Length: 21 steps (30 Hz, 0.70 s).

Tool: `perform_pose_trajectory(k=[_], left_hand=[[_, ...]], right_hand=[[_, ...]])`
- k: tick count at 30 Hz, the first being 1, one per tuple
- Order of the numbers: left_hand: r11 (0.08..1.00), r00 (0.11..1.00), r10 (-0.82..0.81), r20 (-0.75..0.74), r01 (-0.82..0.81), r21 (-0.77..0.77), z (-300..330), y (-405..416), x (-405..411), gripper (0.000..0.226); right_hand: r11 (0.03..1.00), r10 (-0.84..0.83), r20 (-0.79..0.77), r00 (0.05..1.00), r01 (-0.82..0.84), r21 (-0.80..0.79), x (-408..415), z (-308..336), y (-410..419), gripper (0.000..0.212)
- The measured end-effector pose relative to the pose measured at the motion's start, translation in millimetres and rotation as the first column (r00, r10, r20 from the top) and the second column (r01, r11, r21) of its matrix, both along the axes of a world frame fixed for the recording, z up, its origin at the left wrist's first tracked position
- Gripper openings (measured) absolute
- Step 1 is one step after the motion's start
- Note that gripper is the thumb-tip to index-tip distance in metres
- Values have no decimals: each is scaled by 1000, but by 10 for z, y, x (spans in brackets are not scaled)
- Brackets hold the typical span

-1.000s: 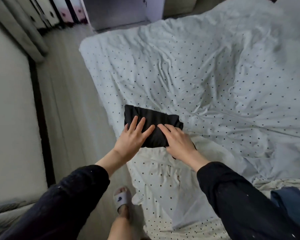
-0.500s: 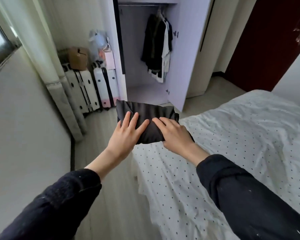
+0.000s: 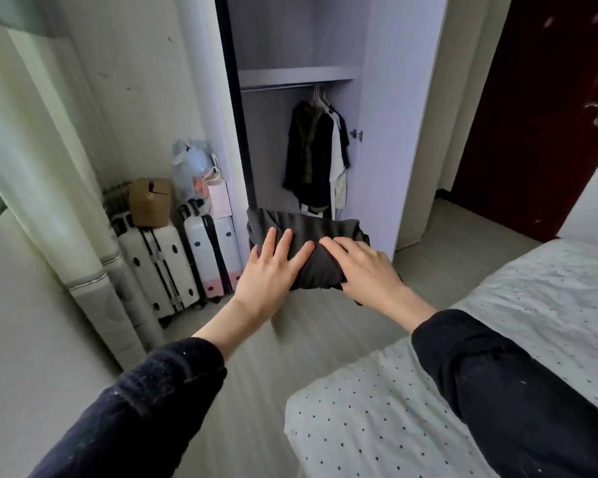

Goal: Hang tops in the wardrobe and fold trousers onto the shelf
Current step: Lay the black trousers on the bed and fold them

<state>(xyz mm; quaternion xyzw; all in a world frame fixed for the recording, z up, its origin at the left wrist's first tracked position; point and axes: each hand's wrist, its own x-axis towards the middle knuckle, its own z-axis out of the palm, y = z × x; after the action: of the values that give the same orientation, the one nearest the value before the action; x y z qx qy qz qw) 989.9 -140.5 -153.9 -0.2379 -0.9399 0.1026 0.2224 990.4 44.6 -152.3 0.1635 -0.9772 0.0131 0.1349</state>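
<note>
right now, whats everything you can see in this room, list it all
folded trousers: 1, black, held in the air before the wardrobe
wardrobe: 1, lilac, open, ahead
shelf: 1, lilac, above the rail
hanging tops: several, dark and white, on the rail
suitcases: 2, white, left of wardrobe
cardboard box: 1, brown, on a suitcase
bed: 1, white dotted sheet, lower right
door: 1, dark red, right
hands: left and right, holding the trousers

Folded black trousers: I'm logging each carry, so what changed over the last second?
The folded black trousers left the bed and are carried toward the open wardrobe. Left hand and right hand keep the same hold on top.
</note>
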Motion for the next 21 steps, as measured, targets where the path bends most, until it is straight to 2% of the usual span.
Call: perform_pose_trajectory(k=[2, 5, 7, 9, 15, 21], left_hand=[[999, 1000, -22, -21, 22, 34, 183, -43, -586, 81], [1000, 1000, 8, 30, -8, 0, 312, -110, -1228, 79], [999, 999, -29, -41, 30, 42, 390, -112, -1663, 79], [1000, 999, -30, 14, 30, 6, 390, -103, -2188, 79], [995, 993, -104, 63, 103, 20, 333, 47, -3680, 84], [973, 972, -225, 63, 228, -38, 453, 337, -5296, 88]], right_hand=[[1000, -12, -12, 1000, 12, -26, -584, 125, -68, 74], [1000, -14, -26, 1000, 14, -19, -1212, 291, -120, 74], [999, -30, -32, 999, 29, -17, -1631, 365, -126, 74], [998, -56, -44, 997, 56, -4, -2090, 408, -108, 74], [982, -180, -67, 981, 183, 42, -3375, 371, -4, 74], [940, -338, -90, 937, 341, 9, -4685, 387, 194, 73]])
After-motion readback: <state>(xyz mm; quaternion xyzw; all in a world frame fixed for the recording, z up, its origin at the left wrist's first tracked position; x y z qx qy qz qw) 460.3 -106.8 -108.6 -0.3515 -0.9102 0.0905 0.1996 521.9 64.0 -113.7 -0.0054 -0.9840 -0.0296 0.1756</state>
